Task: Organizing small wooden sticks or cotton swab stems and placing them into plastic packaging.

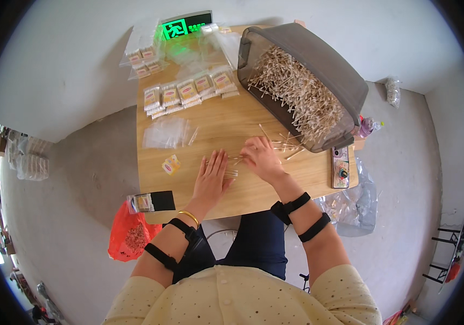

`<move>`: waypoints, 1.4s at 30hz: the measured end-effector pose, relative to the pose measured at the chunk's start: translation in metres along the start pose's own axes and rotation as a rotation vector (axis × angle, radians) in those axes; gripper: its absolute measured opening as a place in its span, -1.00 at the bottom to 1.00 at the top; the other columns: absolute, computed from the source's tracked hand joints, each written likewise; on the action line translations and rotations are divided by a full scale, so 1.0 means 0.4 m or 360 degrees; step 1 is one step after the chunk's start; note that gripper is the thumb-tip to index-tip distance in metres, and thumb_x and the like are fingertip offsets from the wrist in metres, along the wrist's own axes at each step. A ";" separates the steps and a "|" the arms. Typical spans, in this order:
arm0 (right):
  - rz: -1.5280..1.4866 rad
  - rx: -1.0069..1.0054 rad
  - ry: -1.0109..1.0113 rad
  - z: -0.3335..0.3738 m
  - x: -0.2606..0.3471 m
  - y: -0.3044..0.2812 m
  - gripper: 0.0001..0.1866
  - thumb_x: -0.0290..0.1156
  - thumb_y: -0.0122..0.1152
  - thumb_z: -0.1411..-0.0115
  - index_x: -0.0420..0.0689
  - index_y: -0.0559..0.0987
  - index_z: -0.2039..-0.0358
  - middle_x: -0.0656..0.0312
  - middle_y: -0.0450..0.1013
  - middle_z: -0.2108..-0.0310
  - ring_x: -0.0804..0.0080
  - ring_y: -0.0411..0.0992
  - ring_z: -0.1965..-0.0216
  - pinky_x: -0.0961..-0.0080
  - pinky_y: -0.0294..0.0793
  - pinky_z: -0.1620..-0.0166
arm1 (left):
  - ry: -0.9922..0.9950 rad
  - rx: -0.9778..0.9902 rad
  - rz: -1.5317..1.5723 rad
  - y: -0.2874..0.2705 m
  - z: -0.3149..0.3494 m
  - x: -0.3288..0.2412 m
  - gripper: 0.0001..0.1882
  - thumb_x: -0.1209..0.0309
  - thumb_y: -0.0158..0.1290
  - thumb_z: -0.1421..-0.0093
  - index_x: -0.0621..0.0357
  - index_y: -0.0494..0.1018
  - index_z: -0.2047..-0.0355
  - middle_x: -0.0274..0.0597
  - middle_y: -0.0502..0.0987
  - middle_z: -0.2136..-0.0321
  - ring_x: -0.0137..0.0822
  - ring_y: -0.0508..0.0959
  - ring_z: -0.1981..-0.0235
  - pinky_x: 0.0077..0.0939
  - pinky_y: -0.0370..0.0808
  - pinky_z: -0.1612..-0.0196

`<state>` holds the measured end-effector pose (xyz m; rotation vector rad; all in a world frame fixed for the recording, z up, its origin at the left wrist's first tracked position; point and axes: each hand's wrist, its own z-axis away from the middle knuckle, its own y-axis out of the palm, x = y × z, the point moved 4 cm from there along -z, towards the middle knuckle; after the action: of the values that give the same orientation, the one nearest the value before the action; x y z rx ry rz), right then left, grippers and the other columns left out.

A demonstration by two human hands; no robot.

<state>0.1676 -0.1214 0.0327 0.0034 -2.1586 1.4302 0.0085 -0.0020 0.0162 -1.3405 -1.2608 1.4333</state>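
My left hand [211, 172] lies flat on the wooden table, fingers stretched out, over a few cotton swabs [232, 174] whose ends stick out beside it. Just to its right, my right hand [262, 159] has its fingers curled in a pinch on cotton swabs, which reach toward the left fingertips; how many it holds I cannot make out. Loose swabs [291, 146] are scattered beyond the right hand, at the foot of a large grey plastic bin [319, 49]. The bin is tipped toward me and heaped with swabs [297, 92].
Packed swab bags [188, 93] stand in rows at the back left, near clear bags [166, 132] and small printed cards [171, 164]. A black holder with a swab pack [159, 201] sits at the front left corner, a phone [340, 169] at the right edge. A red bag [126, 233] hangs below.
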 end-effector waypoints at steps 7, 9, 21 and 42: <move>0.0057 -0.0165 0.0185 0.048 -0.090 -0.048 -0.90 -0.41 0.39 -0.08 0.00 0.61 0.38 0.26 0.41 0.15 0.13 0.35 -0.02 0.10 0.35 -0.10 | 0.0017 0.0014 -0.0093 0.026 0.045 0.012 -0.19 0.04 -0.06 -0.40 0.30 0.01 -0.47 -0.03 0.04 -0.50 -0.09 0.00 -0.53 -0.01 -0.08 -0.53; 0.0095 -0.0227 0.0201 0.053 -0.097 -0.049 -0.89 -0.41 0.39 -0.08 0.01 0.61 0.38 0.27 0.41 0.16 0.14 0.35 0.00 0.11 0.34 -0.08 | 0.0036 0.0034 -0.0065 0.029 0.056 0.002 -0.19 0.05 -0.06 -0.40 0.31 0.00 -0.47 -0.02 0.04 -0.49 -0.08 0.00 -0.53 -0.01 -0.07 -0.53; -0.0262 -0.0338 0.0151 0.007 0.074 0.045 -0.89 -0.51 0.33 -0.10 -0.01 0.65 0.35 0.23 0.43 0.17 0.13 0.37 0.06 0.20 0.38 -0.01 | -0.0013 -0.0015 0.0179 0.001 0.068 -0.016 -0.12 0.09 -0.01 -0.37 0.41 -0.08 -0.47 0.17 -0.08 -0.50 0.05 -0.09 -0.54 -0.03 -0.12 -0.54; -0.1121 -0.0678 0.0561 -0.040 0.115 0.138 -0.82 -0.44 0.07 -0.38 -0.16 0.61 0.12 0.00 0.47 0.18 -0.01 0.42 0.05 0.22 0.42 -0.04 | 0.0101 0.0052 0.0089 0.035 0.032 -0.020 -0.13 0.03 -0.05 -0.39 0.40 -0.05 -0.46 0.14 -0.04 -0.50 0.06 -0.08 -0.54 0.01 -0.15 -0.54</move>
<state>0.1194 -0.0705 0.0104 0.3002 -1.8486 0.5205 -0.0021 -0.0144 0.0036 -1.3982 -1.1628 1.4325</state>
